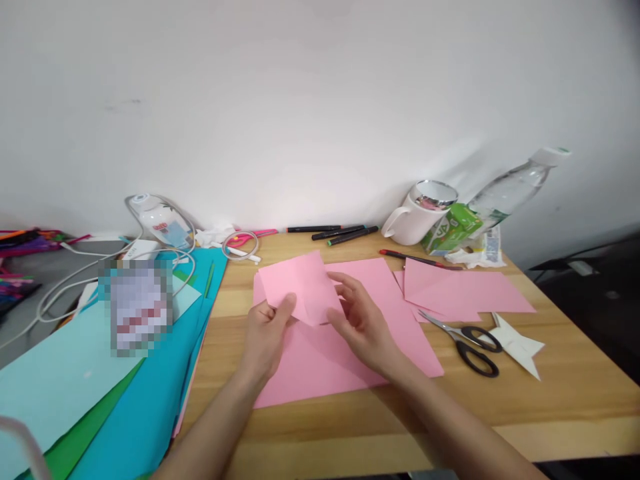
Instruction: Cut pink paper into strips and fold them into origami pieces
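Observation:
A small folded piece of pink paper [300, 283] is held up in my left hand [265, 337], the thumb lying on its front and the other fingers curled behind. My right hand [363, 320] is by the paper's right edge, its fingers curved and apart from the thumb. The right thumb tip is at the lower right corner; whether it presses there I cannot tell. Under both hands lies a larger pink sheet [400, 353] on the wooden table [310, 437]. Scissors [465, 340] with black handles rest to the right, beside cut pink paper pieces [460, 290].
A white paper cutout [517, 343] lies past the scissors. Markers [345, 232], a white mug [417, 217], a green carton [453, 230] and a tilted plastic bottle [520, 183] line the back. Blue sheets [145, 400], a white cable [45, 303] and a blurred item [140, 307] are left.

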### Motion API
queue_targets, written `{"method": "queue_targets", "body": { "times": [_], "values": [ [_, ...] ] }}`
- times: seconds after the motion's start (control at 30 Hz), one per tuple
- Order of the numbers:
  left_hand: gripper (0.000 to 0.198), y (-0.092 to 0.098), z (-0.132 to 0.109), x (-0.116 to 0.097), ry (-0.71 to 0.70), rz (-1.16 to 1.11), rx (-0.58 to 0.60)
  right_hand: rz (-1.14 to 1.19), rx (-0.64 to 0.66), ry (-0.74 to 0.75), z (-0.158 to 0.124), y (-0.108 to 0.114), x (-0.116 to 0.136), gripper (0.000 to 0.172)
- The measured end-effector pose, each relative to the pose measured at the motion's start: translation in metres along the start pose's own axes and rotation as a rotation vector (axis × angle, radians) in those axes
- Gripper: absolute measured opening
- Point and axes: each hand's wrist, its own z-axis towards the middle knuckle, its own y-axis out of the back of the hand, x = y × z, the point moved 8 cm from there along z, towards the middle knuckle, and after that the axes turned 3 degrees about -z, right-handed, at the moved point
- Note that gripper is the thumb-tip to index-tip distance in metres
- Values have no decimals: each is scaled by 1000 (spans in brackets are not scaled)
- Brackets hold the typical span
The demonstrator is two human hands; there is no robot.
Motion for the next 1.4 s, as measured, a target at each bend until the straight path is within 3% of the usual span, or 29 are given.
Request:
{"method": "queue_targets", "body": {
  "times": [0.2,0.43,0.67,0.83,1.0,1.13,1.4],
  "values": [
    [26,5,2,-13,1,-24,-42,-178,204,194,0,0,11,41],
    [27,5,0,-13,10,-17,-12,-377,187,274,3,0,11,20],
    [25,11,0,-8,37,221,-38,-471,263,258,2,-6,7,17],
    [27,6,-2,-5,69,266,0,-359,120,178,6,4,0,12],
    [31,0,-4,0,67,285,52,-322,-39,229,6,9,7,18],
    [28,-9,-6,10,86,213,116,-238,-82,174,4,8,-1,12],
    [10,-20,-9,13,70,162,188,-299,-170,124,3,11,-1,12]
  ]
}}
